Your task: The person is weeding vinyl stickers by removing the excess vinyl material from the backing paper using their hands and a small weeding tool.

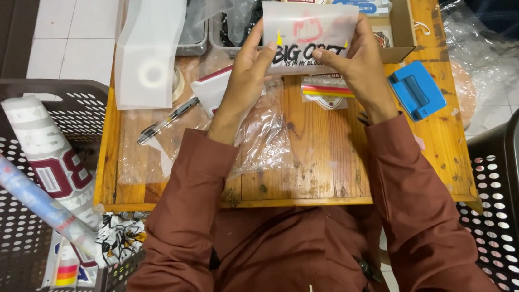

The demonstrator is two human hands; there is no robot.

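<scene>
Two hands on one item: left hand point(242, 78) and right hand point(358, 62) each pinch an edge of a frosted sticker sheet point(309, 32), held up over the far side of the wooden table point(311, 160). Step, by judgement: checking or peeling the sheet; a next move would call for a steady thumb grip on the film. Containers: cardboard box point(401, 11), far right, holding stickers and a white round lid; dark mesh basket point(7, 262), left, holding rolled printed sheets; second basket point(508, 193), right, contents unclear. Loose: blue tool point(417, 90), pen point(166, 120), clear plastic bag point(259, 140)
</scene>
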